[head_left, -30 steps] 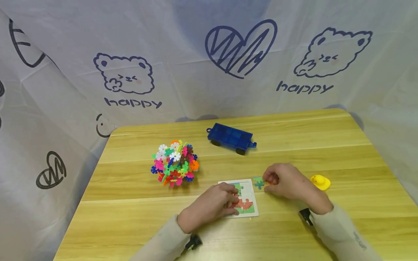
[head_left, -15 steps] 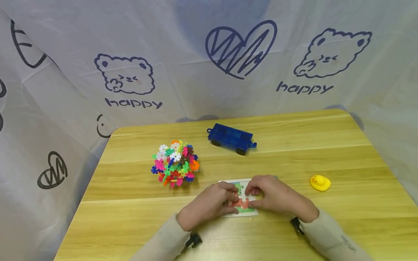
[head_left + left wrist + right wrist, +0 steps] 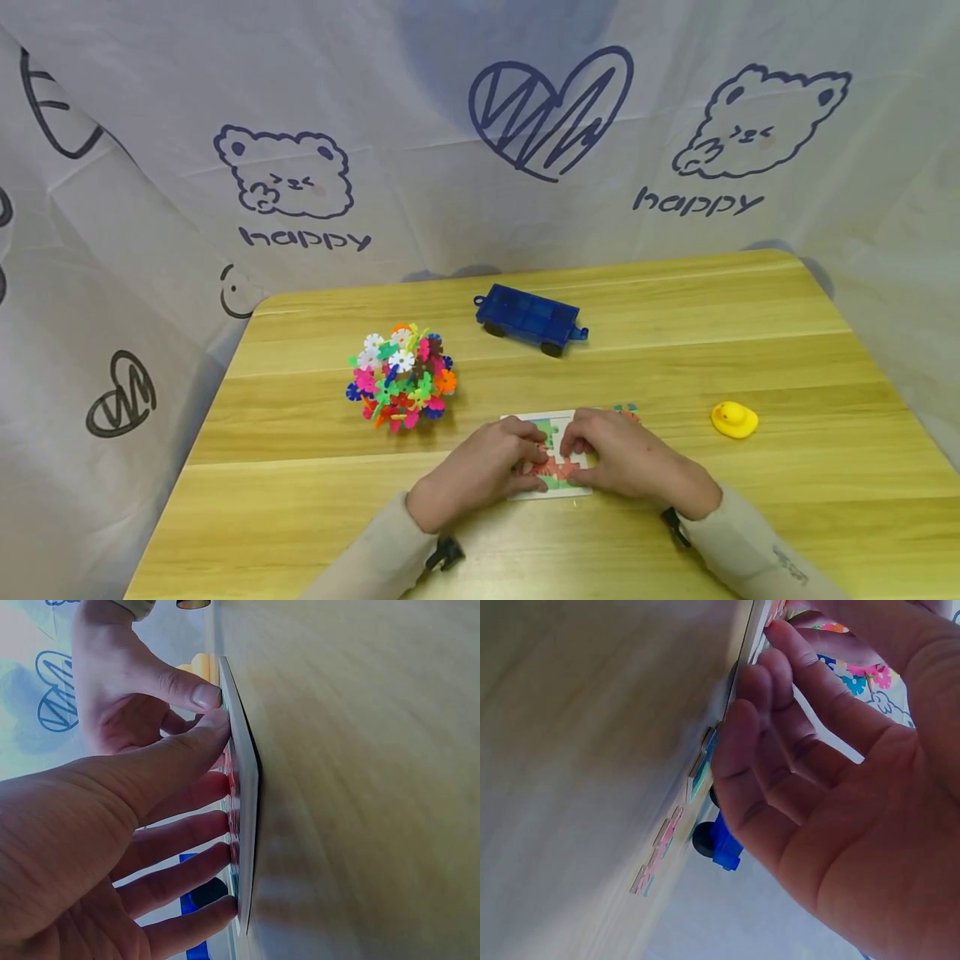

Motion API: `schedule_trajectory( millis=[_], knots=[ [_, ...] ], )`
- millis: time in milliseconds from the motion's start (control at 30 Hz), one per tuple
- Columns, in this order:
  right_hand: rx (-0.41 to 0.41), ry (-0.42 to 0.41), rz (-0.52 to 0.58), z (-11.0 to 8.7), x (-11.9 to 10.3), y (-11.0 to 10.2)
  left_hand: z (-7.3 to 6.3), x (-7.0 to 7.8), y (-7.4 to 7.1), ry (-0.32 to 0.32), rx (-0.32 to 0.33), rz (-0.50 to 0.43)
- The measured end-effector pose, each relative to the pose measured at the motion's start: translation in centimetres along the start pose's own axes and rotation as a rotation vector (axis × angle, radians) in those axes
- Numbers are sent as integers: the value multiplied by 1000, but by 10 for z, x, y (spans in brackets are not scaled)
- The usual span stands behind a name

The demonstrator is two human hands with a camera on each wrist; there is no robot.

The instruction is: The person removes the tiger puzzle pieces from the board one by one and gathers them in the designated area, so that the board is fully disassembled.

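A small jigsaw puzzle in a white tray point(image 3: 534, 496) lies on the table before me, with green and red pieces point(image 3: 548, 469) fitted in it. My left hand point(image 3: 487, 468) rests its spread fingertips on the pieces at the left side, and its thumb point(image 3: 214, 724) lies at the near edge. From the right, my right hand point(image 3: 637, 458) touches the tray's right part with its bent fingertips and thumb near the red piece at the lower right. A bare white patch shows at the upper right. Loose puzzle pieces point(image 3: 699, 769) lie on the table beside the right hand.
A ball of colourful flower-shaped plastic pieces point(image 3: 401, 379) stands at the left. Behind the puzzle is a blue toy wagon point(image 3: 531, 317), and a yellow toy duck point(image 3: 735, 419) sits at the right. A printed white cloth point(image 3: 450, 208) hangs behind the table point(image 3: 300, 517).
My right hand has moved left from the loose pieces to the tray's right part, then slightly further left. The left hand has stayed on the puzzle.
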State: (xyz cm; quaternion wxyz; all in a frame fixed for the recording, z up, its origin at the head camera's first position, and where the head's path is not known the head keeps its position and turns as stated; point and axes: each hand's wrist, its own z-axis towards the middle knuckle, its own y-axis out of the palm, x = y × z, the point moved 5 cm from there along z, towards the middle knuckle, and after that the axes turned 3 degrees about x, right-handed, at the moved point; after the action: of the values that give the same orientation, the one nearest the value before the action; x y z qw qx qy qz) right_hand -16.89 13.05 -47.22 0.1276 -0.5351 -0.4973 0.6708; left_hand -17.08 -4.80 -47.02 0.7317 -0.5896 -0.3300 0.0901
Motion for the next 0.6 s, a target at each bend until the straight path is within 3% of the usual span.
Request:
schedule_trajectory(
  millis=[400,600],
  knots=[
    [-12,0,2,0,0,0,0,1,0,-2,-5,-7],
    [-32,9,90,1,1,0,0,1,0,-2,1,-9]
  ],
)
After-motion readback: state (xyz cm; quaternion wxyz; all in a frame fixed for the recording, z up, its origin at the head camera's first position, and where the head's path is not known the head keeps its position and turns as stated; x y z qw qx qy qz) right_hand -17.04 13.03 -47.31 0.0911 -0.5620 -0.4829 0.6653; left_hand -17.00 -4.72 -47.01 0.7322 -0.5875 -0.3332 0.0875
